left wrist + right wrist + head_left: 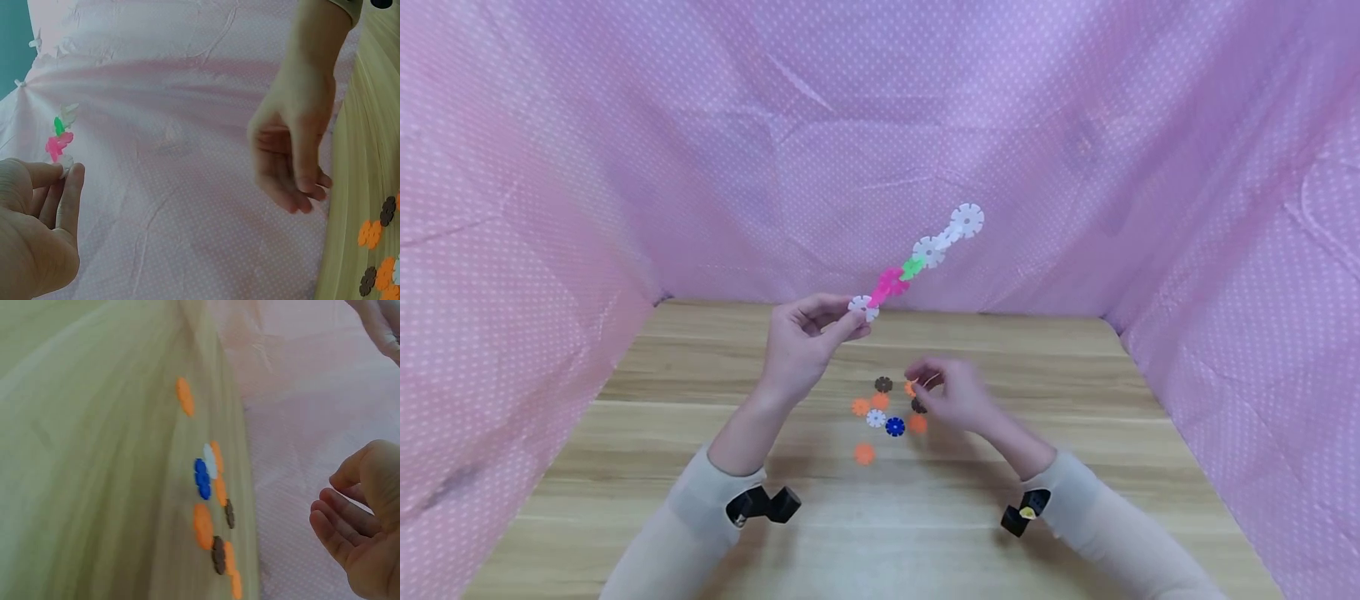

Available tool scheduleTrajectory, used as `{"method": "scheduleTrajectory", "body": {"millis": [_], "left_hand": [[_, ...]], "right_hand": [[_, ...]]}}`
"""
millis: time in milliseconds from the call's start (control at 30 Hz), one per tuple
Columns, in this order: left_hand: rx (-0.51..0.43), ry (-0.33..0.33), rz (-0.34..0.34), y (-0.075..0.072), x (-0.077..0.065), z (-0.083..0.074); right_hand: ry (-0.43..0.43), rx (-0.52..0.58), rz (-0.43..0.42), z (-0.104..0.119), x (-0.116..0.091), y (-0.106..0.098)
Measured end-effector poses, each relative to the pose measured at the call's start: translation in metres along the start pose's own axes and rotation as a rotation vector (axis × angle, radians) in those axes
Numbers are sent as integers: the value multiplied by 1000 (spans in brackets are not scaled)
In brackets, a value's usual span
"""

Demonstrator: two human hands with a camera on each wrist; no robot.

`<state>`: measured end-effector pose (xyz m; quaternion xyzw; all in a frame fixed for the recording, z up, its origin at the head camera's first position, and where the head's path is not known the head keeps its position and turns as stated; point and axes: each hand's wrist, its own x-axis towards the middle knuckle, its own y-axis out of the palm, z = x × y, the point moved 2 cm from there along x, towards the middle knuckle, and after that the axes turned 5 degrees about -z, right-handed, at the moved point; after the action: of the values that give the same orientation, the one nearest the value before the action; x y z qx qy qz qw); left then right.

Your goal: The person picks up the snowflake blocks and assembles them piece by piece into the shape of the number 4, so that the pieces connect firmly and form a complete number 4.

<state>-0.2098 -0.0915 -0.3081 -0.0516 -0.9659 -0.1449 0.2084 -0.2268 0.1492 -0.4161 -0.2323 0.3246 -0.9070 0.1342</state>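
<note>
- Left hand (797, 346) pinched the white end disc (858, 306) of the chain (892, 282), which stuck up and out to its right
- Right hand (961, 398) hung half open, fingers loosely bent, nothing visibly held
- Orange discs (864, 454), brown discs (883, 384), a blue disc (895, 427) and a loose white disc (876, 418) lay below and between both hands
- Risk: one-end hold, so a bump could have popped a joint
- Risk: tight clustering, so right fingers could have nudged neighbours

Chain (892, 283) white, pink, green; loose discs (880, 401) orange, brown, white, blue; curtain (865, 150) dotted pink.
</note>
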Motion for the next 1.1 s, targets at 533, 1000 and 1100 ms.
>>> {"method": "scheduleTrajectory", "body": {"millis": [533,1000,1100], "left_hand": [[-4,-5,-25,-2,1,-3],[-30,28,-15,-1,2,-5],[-32,25,-18,-1,2,-5]], "right_hand": [[-43,-290,251,-7,-17,53],[-34,-384,230,-6,-18,65],[9,-328,239,-7,-17,63]]}}
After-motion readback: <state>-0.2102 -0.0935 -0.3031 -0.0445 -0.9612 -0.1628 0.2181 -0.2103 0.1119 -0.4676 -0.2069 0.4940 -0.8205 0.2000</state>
